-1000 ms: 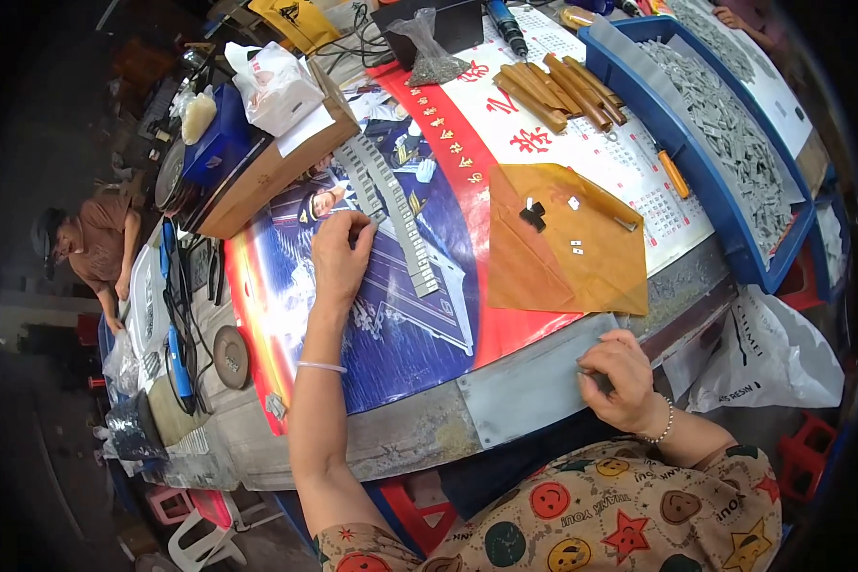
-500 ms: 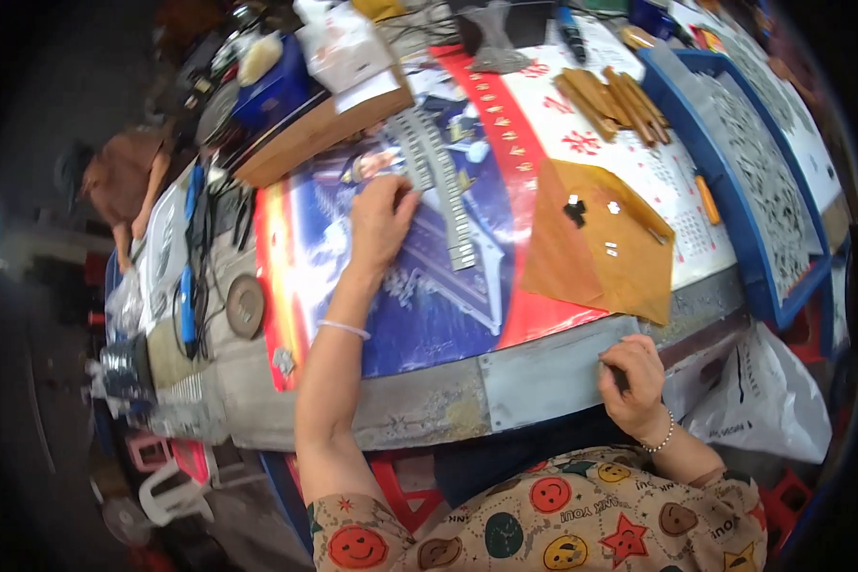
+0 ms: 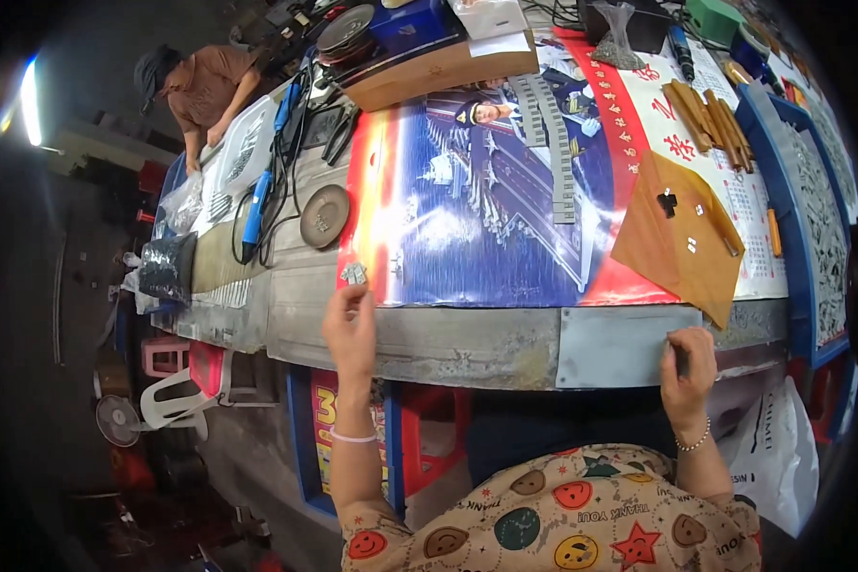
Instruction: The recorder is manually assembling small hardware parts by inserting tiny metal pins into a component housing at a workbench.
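Note:
My left hand [image 3: 351,332] is over the table's front edge, just short of a small cluster of grey metal pieces [image 3: 354,275] on the poster's red border. Its thumb and fingers are bent but apart, and I see nothing between them. My right hand [image 3: 688,370] is curled closed at the right end of a flat grey metal plate [image 3: 605,348]. Whatever its fingers hold, if anything, is hidden. Two strips of grey toothed metal pieces [image 3: 562,176] lie on the blue poster [image 3: 467,219]. Small white pieces and a black piece [image 3: 667,202] rest on a brown sheet [image 3: 672,248].
A blue tray [image 3: 793,229] of small grey parts stands at right, near rolled brown sheets [image 3: 705,119]. At left are a round dish [image 3: 325,216], blue-handled corded tools [image 3: 255,214] and pliers [image 3: 341,135]. A wooden box [image 3: 439,71] stands behind. Another person [image 3: 210,91] works at far left.
My left hand has left the toothed strips and come back and left to the small metal cluster. My right hand stays curled by the plate. The view has shifted left.

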`<action>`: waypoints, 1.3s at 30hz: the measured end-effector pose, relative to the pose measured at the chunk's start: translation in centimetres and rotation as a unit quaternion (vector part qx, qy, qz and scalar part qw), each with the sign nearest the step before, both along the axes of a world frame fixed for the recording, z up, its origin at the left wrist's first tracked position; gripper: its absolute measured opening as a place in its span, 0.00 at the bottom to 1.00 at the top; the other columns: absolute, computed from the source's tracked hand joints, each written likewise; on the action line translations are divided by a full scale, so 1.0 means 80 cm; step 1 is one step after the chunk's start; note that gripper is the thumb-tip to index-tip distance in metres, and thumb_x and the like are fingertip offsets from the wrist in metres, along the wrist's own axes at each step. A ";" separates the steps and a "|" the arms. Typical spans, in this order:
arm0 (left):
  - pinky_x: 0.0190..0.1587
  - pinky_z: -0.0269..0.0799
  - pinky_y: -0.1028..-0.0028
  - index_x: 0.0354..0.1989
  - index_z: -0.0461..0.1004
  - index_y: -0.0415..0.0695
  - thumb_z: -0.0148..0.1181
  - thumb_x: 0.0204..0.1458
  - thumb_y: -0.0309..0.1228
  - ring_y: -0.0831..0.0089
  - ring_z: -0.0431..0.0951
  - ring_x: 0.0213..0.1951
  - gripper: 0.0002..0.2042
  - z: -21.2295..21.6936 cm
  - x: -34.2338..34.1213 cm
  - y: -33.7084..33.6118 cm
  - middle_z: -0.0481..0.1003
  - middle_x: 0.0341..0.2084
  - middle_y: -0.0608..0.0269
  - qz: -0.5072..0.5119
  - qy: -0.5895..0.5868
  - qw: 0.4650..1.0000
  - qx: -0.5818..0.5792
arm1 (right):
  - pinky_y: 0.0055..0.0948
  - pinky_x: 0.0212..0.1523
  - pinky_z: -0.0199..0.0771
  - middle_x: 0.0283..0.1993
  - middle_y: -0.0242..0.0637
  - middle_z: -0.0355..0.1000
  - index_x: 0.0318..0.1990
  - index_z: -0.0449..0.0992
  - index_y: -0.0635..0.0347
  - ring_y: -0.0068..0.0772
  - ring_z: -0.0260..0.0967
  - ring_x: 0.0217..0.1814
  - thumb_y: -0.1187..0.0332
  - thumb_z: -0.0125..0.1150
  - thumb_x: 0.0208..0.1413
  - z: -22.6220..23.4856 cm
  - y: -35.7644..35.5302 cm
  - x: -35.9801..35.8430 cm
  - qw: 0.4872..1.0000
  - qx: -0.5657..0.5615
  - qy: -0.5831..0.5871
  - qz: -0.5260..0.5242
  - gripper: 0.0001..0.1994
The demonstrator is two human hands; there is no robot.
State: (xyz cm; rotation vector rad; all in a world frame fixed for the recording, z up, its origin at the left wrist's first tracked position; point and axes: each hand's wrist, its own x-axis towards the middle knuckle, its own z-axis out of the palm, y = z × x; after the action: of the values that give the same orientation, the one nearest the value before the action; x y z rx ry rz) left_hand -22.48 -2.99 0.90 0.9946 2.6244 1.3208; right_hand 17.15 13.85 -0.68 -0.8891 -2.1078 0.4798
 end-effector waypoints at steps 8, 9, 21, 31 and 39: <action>0.39 0.70 0.66 0.43 0.75 0.39 0.61 0.51 0.28 0.65 0.74 0.32 0.11 -0.019 -0.038 -0.004 0.73 0.33 0.55 -0.006 0.139 0.990 -0.031 | 0.39 0.44 0.67 0.33 0.41 0.71 0.35 0.71 0.64 0.44 0.69 0.36 0.82 0.58 0.46 -0.005 -0.005 -0.004 0.999 0.031 -0.015 -0.021 0.08; 0.38 0.70 0.69 0.43 0.75 0.38 0.62 0.51 0.28 0.64 0.74 0.32 0.12 -0.021 -0.041 0.000 0.72 0.33 0.54 -0.015 0.194 0.980 -0.052 | 0.39 0.44 0.67 0.33 0.41 0.71 0.35 0.71 0.64 0.44 0.69 0.36 0.82 0.58 0.46 -0.005 -0.006 -0.005 0.999 0.034 -0.017 -0.024 0.08; 0.36 0.70 0.59 0.42 0.73 0.37 0.57 0.51 0.24 0.51 0.74 0.34 0.10 -0.036 -0.036 0.020 0.73 0.32 0.49 -0.032 0.301 0.943 -0.136 | 0.38 0.41 0.67 0.32 0.42 0.71 0.35 0.72 0.64 0.44 0.69 0.34 0.83 0.59 0.44 -0.003 -0.006 -0.008 0.997 0.063 -0.013 -0.032 0.09; 0.31 0.71 0.71 0.37 0.77 0.33 0.56 0.54 0.25 0.66 0.76 0.27 0.08 -0.006 -0.002 0.016 0.76 0.24 0.57 0.030 0.098 0.994 0.030 | 0.37 0.40 0.67 0.31 0.40 0.71 0.35 0.72 0.63 0.43 0.69 0.33 0.83 0.60 0.42 0.000 -0.004 -0.004 0.997 0.075 -0.009 -0.022 0.11; 0.33 0.70 0.74 0.43 0.73 0.31 0.53 0.55 0.20 0.70 0.73 0.30 0.09 0.015 0.142 -0.003 0.76 0.31 0.54 -0.122 -0.532 0.788 0.286 | 0.32 0.36 0.70 0.31 0.41 0.72 0.35 0.73 0.65 0.40 0.70 0.32 0.82 0.58 0.45 0.020 -0.034 -0.014 0.975 -0.145 0.124 0.113 0.08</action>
State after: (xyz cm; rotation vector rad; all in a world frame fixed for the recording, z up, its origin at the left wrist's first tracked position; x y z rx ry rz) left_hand -11.08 -3.22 2.13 0.3375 1.2370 1.8620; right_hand 16.06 11.11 0.94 -0.7074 -1.9434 0.9857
